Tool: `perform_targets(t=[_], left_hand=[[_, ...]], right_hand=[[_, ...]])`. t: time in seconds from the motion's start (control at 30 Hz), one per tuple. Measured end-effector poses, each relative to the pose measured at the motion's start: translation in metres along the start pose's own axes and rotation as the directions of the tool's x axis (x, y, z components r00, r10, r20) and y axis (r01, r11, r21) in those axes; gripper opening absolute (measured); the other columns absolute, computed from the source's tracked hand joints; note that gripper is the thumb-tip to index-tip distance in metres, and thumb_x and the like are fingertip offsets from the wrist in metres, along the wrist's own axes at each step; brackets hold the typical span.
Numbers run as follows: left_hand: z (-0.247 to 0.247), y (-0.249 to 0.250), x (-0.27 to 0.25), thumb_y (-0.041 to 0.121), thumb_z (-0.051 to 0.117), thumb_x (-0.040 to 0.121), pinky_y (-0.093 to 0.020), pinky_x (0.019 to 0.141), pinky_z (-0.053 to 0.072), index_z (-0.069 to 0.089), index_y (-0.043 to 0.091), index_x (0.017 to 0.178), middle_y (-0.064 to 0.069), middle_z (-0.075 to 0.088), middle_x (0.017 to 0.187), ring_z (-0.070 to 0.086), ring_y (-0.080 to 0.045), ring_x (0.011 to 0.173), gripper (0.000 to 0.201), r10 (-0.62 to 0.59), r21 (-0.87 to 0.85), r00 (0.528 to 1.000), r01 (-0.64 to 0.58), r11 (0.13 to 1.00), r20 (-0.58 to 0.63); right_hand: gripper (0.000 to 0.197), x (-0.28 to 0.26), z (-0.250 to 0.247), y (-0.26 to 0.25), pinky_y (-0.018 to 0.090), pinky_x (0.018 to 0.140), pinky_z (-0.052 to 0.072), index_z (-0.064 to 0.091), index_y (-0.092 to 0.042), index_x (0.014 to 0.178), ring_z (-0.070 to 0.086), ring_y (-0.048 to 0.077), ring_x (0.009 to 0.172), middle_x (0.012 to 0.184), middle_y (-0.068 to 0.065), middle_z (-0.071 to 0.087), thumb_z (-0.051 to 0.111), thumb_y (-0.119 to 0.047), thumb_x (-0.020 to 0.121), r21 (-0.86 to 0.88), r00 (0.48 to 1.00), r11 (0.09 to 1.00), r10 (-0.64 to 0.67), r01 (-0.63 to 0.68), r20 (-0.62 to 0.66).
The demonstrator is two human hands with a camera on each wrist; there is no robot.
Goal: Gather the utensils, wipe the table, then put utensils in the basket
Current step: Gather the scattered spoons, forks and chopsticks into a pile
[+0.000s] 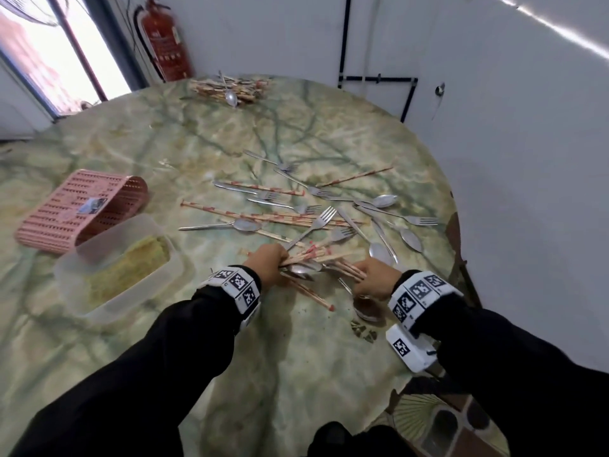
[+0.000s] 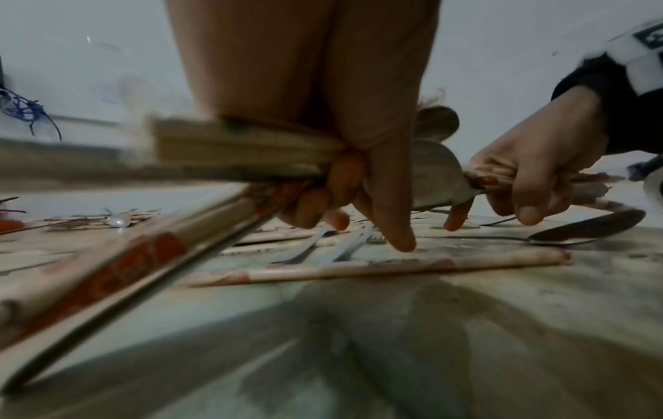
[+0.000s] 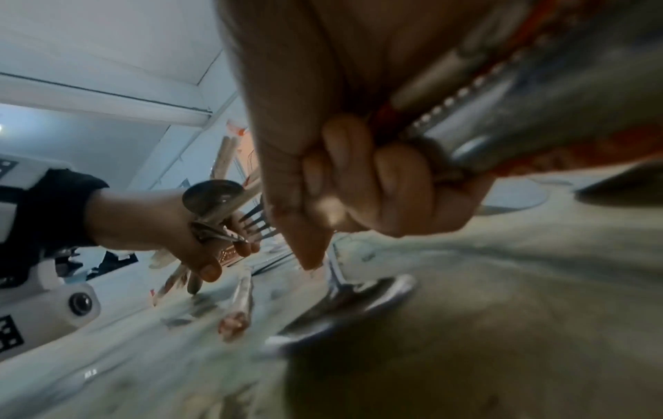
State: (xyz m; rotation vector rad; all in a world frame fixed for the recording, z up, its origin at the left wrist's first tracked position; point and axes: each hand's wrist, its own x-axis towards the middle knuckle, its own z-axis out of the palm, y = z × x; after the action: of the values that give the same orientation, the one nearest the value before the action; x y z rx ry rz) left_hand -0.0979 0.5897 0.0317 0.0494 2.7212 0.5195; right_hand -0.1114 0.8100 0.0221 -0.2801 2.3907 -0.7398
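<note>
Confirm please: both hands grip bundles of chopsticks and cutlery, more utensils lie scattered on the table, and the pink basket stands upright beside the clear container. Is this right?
Not quite. The pink basket does not stand upright: the head view shows it lying on its side beside the clear container. The rest holds: the left hand and right hand each grip a bundle, and scattered utensils lie on the table.

Black long sleeves (image 1: 138, 367) end at 2 white wristbands (image 1: 235, 285) printed with black square markers.
</note>
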Motion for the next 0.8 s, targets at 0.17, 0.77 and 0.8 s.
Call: perform_targets(t=[0.17,0.77,0.8], left_hand=[[0.002,-0.005,0.007,0.016,0.068,0.079,-0.025,0.081,0.042,0.068,0.006,0.100,-0.015,0.066,0.107,0.060,-0.029,0.103,0.023,0.003,0.063,0.998,-0.008,0.998,0.065],[0.001,-0.023,-0.002,0.014,0.065,0.082,-0.027,0.079,0.042,0.066,0.002,0.102,-0.018,0.064,0.109,0.060,-0.029,0.100,0.023,0.109,0.204,0.945,-0.178,0.963,0.309],[0.000,-0.024,-0.004,0.014,0.065,0.083,-0.023,0.073,0.039,0.066,0.001,0.102,-0.018,0.065,0.106,0.061,-0.028,0.097,0.023,0.113,0.189,0.941,-0.180,0.965,0.318]], right_hand=[[0.024,0.006,0.000,0.001,0.020,0.065,0.038,0.070,-0.006,0.100,0.056,0.019,0.078,0.083,0.006,0.063,0.064,-0.002,0.077,-0.096,1.000,0.995,-0.013,0.012,-0.011],[0.016,-0.024,0.020,0.001,0.022,0.070,0.042,0.071,-0.022,0.093,0.062,0.015,0.080,0.085,-0.002,0.068,0.071,-0.028,0.078,-0.380,0.996,0.922,-0.088,0.076,-0.016],[0.017,-0.027,0.022,0.001,0.024,0.072,0.044,0.071,-0.021,0.094,0.063,0.017,0.083,0.086,-0.001,0.069,0.070,-0.026,0.079,-0.385,0.996,0.919,-0.084,0.084,0.017]])
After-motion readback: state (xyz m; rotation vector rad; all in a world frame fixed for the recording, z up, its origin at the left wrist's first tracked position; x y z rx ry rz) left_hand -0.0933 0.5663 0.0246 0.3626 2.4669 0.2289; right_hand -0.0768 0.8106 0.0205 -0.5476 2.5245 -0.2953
